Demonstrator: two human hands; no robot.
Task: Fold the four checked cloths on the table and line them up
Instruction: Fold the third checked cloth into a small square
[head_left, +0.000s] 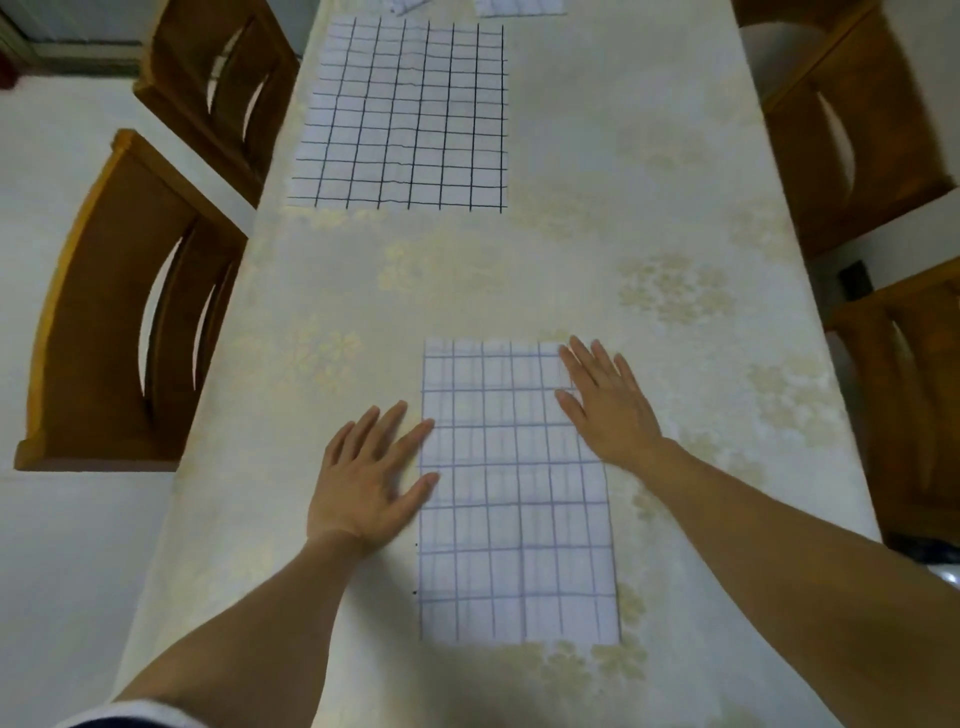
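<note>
A white checked cloth (514, 499), folded into a tall rectangle, lies flat on the table near me. My left hand (369, 478) lies flat with straight fingers at the cloth's left edge, fingertips touching it. My right hand (605, 402) presses flat on the cloth's upper right corner. A second checked cloth (405, 114) lies spread out farther back on the left side. The edges of two more checked cloths (519, 6) (408, 4) show at the very top, mostly cut off by the frame.
The table (649, 218) carries a cream flowered cover. Two wooden chairs (130, 322) (218, 83) stand along its left side and two more (852, 119) (909, 395) along its right. The floor is pale.
</note>
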